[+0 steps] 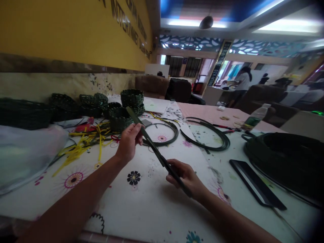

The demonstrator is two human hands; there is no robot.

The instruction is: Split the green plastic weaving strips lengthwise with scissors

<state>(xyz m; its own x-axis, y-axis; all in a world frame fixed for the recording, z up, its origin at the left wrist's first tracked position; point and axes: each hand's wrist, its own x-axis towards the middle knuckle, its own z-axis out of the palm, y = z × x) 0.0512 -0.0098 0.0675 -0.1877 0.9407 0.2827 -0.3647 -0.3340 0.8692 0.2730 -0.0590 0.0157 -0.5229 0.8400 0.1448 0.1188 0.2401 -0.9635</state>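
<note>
While two hands share it in the head view, green strip [153, 146]: slants above the patterned table [152, 206], its broad end upward and beyond the left hand.
Left hand [129, 143]: pinches the strip between thumb and fingers, with no gap showing.
Right hand [189, 179]: curled firmly round a dark length [182, 185]; too blurred to tell whether this is a tool or more strip.
Meeting place: the strip's lower end overlaps the dark length just ahead of the right fingers; whether they touch cannot be told.
Loose coils [174, 133]: on the table beyond the hands, with woven baskets [132, 98] behind to the left and yellow strips [100, 148] near them.
Step in hand: seemingly handling or lining up this one strip, clear of the coils.
Next move: would call for a steady left pinch and careful right-hand control where both pieces overlap.
</note>
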